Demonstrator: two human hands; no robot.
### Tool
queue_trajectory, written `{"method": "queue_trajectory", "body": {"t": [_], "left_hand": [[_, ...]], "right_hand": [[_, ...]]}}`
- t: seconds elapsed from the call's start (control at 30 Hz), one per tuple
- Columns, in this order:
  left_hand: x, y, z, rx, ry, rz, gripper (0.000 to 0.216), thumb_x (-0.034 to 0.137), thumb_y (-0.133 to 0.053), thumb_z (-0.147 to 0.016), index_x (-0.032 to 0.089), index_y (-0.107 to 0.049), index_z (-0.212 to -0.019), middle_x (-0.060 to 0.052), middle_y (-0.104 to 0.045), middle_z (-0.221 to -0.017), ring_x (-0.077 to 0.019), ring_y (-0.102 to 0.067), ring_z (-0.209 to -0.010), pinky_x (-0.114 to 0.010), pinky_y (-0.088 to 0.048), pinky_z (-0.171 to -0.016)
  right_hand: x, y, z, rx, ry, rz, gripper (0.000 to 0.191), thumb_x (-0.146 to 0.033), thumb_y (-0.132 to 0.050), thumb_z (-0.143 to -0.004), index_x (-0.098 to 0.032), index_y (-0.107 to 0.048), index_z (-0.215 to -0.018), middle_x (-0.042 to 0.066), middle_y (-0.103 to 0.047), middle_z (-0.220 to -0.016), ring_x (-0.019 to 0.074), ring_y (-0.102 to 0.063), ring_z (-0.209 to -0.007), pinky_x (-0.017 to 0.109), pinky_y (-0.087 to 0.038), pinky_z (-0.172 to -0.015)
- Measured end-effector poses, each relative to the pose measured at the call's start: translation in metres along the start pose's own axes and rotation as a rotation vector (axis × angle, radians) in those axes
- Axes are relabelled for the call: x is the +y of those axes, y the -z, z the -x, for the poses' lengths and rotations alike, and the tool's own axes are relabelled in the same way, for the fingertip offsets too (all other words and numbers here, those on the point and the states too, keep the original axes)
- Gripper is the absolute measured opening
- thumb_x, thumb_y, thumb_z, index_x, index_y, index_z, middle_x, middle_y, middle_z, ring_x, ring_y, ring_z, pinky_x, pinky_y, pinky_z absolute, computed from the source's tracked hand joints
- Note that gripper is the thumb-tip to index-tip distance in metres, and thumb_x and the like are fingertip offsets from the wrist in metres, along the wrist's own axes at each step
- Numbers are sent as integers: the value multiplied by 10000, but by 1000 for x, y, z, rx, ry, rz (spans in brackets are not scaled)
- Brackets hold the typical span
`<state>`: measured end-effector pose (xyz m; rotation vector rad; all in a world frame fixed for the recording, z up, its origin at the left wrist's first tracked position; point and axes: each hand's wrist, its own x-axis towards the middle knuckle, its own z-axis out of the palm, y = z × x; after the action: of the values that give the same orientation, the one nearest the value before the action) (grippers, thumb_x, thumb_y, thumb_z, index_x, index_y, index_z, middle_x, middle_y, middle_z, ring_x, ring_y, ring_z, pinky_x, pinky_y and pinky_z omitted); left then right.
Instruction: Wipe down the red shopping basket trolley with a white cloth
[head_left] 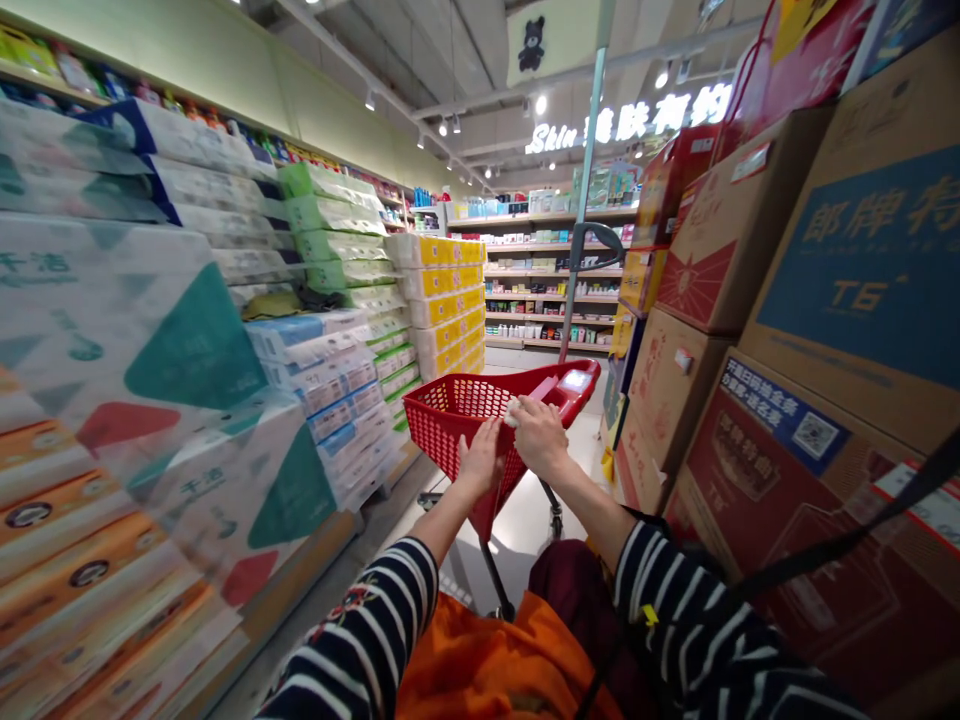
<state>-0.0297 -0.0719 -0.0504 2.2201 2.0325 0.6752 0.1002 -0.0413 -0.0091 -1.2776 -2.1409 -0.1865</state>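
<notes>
A red shopping cart basket (450, 415) stands in the aisle right in front of me. My left hand (481, 458) grips the near side of its rim, fingers curled over the mesh wall. My right hand (538, 432) rests on the red handle bar and pinches a small white cloth or tissue (511, 412) against it. A small screen (575, 380) sits on the handle beyond my right hand. Both arms wear dark sleeves with white stripes.
Stacked tissue packs (150, 400) line the left side. Tall piles of cardboard boxes (787, 350) crowd the right. A grey pole (581, 200) rises behind the cart. Product shelves (540, 290) close the aisle's far end. The grey floor (525, 520) shows beneath the cart.
</notes>
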Motion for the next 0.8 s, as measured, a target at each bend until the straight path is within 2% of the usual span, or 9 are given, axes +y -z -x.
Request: {"method": "queue_trajectory", "body": {"t": [0.13,0.23,0.33,0.43,0.53,0.6,0.67,0.73,0.8], "left_hand": [[4,-1,-1,44,24,78,627,141,-401,-776,182,-285,-1391,-84,-298,-1461,-188,-255,-1349,-517,-186,-1093],[8,3,-6,182,85,199,578,162,-385,-806,188,-319,-1379,-83,-338,-1442,-184,-291,-1334,-462,-241,-1088],[20,7,-17,286,15,362,511,251,-361,-856,187,-358,-1363,-73,-385,-1416,-181,-313,-1323,-413,-245,-1096],[33,9,-31,286,-61,560,485,326,-322,-886,177,-394,-1341,-69,-445,-1375,-181,-396,-1270,-370,-281,-1082],[40,5,-46,194,-49,665,462,369,-260,-909,186,-481,-1272,-60,-549,-1272,-180,-493,-1177,-343,-355,-1027],[43,-3,-52,146,-12,607,436,381,-265,-912,210,-537,-1207,-49,-578,-1231,-181,-510,-1149,-366,-354,-1021],[45,-13,-54,177,2,485,380,379,-323,-903,239,-549,-1175,-34,-574,-1232,-176,-498,-1156,-416,-290,-1059],[40,-24,-54,247,-42,361,347,366,-367,-897,263,-525,-1189,-19,-563,-1244,-162,-481,-1168,-454,-210,-1092],[25,-33,-52,294,-80,251,352,357,-381,-898,272,-490,-1222,-21,-547,-1265,-155,-465,-1185,-471,-157,-1108]], "right_hand": [[4,9,4,-45,48,110,335,-126,-432,-837,-187,-610,-1114,103,-476,-1334,276,-399,-1224,448,-222,-1039],[12,12,2,-46,-47,131,351,-140,-407,-856,-159,-579,-1161,145,-486,-1313,283,-455,-1175,456,-272,-1010],[8,-1,1,-35,-62,85,420,-119,-356,-861,-122,-498,-1256,168,-481,-1313,276,-440,-1202,444,-289,-1010],[3,-14,-1,-23,-39,-36,522,-126,-374,-831,-107,-372,-1353,172,-433,-1356,261,-400,-1248,445,-275,-1035],[13,-10,-6,-69,25,-179,676,-150,-463,-747,-99,-284,-1396,166,-409,-1374,238,-439,-1218,381,-342,-1005],[24,-2,-9,-69,12,-202,726,-146,-481,-706,-103,-272,-1401,158,-399,-1381,233,-457,-1200,355,-375,-971],[32,3,-9,-42,-63,-132,674,-136,-455,-717,-102,-323,-1377,163,-419,-1366,252,-459,-1195,398,-354,-976],[36,3,-5,-39,-97,-18,564,-133,-422,-756,-103,-417,-1320,168,-497,-1297,275,-478,-1169,477,-269,-1015],[39,0,3,-38,-54,60,455,-145,-400,-797,-125,-514,-1237,147,-593,-1184,268,-519,-1112,513,-167,-1046]]}}
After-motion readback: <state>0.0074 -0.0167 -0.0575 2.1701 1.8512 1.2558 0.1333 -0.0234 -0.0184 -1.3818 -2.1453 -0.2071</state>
